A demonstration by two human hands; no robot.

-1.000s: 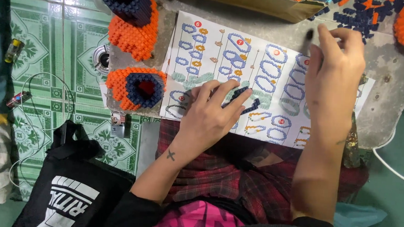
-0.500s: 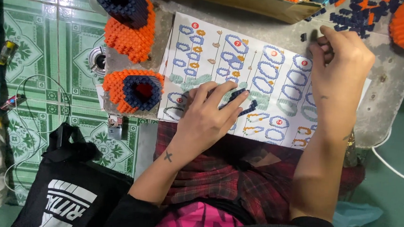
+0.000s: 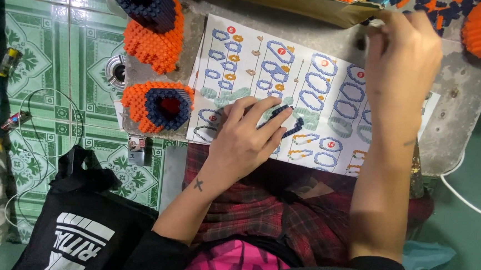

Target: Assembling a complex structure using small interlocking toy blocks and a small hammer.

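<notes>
The left hand (image 3: 246, 138) is pressing down on a printed instruction sheet (image 3: 309, 95), its fingers curling loosely over a curved strip of dark blue building bricks (image 3: 285, 121) lying just under the fingertips. The right hand (image 3: 403, 61) is reaching toward loose blue and orange bricks (image 3: 426, 7) at the grey board's (image 3: 464, 121) far edge, fingertips pinching together; whether they are holding a brick cannot be told. Two orange-and-blue brick models (image 3: 161, 105) are sitting left of the sheet.
</notes>
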